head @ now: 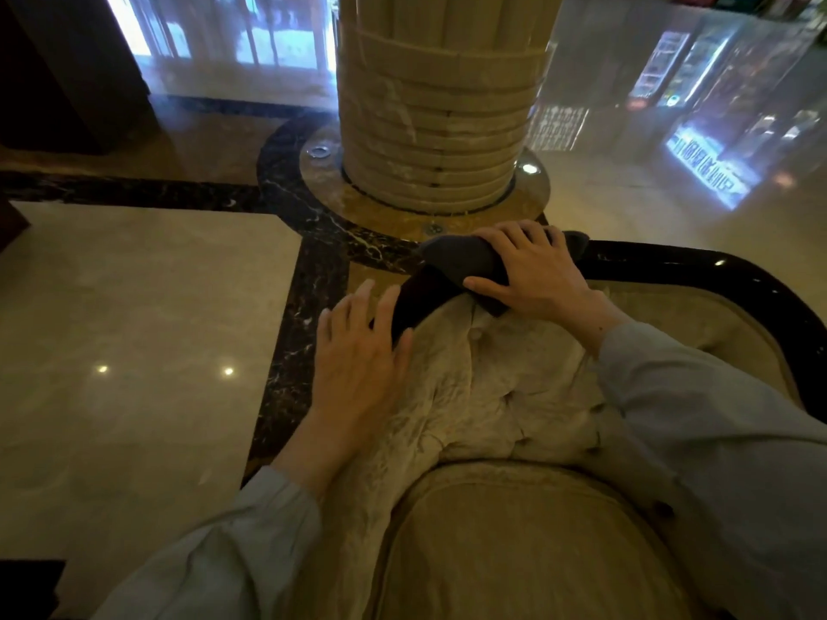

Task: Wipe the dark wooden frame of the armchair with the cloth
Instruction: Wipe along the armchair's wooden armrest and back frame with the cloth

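The armchair's dark wooden frame (pixel 680 261) curves along the top of the tufted beige backrest (pixel 492 396). A dark grey cloth (pixel 461 257) is folded over the top rail near its middle. My right hand (pixel 532 270) presses down on the cloth, fingers wrapped over it and the rail. My left hand (pixel 358 355) rests flat with fingers spread on the left part of the frame and the upholstery beside it, holding nothing. Part of the rail is hidden under the cloth and both hands.
A thick ribbed stone column (pixel 438 105) stands just behind the chair on a round marble base. Glossy marble floor (pixel 134 306) with dark inlay bands spreads left and right. The beige seat cushion (pixel 528 543) lies below. A dark piece of furniture (pixel 53 69) is far left.
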